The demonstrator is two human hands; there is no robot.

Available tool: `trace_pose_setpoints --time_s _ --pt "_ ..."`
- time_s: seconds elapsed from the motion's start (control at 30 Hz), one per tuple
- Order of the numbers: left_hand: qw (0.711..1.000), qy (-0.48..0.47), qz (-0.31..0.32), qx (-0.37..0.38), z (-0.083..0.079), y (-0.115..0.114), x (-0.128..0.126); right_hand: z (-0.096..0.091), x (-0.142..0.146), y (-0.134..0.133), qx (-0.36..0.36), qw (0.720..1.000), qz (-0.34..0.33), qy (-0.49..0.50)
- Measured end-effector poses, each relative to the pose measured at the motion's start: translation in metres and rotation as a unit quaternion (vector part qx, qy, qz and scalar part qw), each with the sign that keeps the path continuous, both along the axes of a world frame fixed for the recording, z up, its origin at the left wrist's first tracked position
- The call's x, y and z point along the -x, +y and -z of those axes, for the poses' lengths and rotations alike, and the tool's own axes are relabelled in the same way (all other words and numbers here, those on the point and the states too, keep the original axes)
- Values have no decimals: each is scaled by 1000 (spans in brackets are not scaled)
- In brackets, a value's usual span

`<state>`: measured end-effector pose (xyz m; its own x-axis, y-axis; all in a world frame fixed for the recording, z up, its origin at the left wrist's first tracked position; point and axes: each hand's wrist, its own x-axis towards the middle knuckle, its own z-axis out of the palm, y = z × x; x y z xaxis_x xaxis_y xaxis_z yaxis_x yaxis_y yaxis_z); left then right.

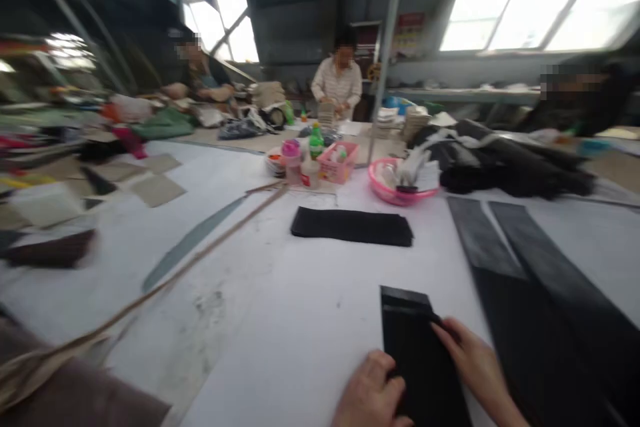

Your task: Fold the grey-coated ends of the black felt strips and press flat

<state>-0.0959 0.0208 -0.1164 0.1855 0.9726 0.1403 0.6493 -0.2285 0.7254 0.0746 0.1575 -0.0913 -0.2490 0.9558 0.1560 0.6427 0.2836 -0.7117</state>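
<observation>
A black fabric strip [415, 340] lies flat on the white table [300, 307] at the near edge, running away from me. My left hand [370, 393] rests on its near left edge with the fingers curled onto the cloth. My right hand [473, 357] lies on the strip's right side, fingers stretched flat and pointing left. Further out on the table lies a folded stack of black fabric [353, 225], untouched.
Two long black strips [530, 280] run along the right. A pink basin [400, 183], pink basket [339, 163] and green bottle [316, 141] stand mid-table. A tan cord [200, 257] crosses the left side. A black cloth heap [510, 163] lies far right. Other people work beyond.
</observation>
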Motion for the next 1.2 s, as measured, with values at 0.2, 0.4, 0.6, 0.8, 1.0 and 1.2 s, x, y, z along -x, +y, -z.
trace_pose_setpoints --time_s 0.2,0.4,0.6,0.8,1.0,1.2 --pt "980 129 -28 -152 10 -6 3 21 -7 17 60 997 41 22" --pt "966 174 -22 -191 8 -2 6 19 -1 20 75 994 71 27" --pt "961 182 -24 -207 18 0 9 22 3 23 79 991 105 -9" --pt "966 183 -12 -185 8 9 10 22 7 28 90 989 107 -52" --pt "957 221 -21 -186 -2 40 21 21 9 34 102 982 122 -98" --pt "947 274 -12 -164 4 63 31 18 11 37 113 977 128 -129"
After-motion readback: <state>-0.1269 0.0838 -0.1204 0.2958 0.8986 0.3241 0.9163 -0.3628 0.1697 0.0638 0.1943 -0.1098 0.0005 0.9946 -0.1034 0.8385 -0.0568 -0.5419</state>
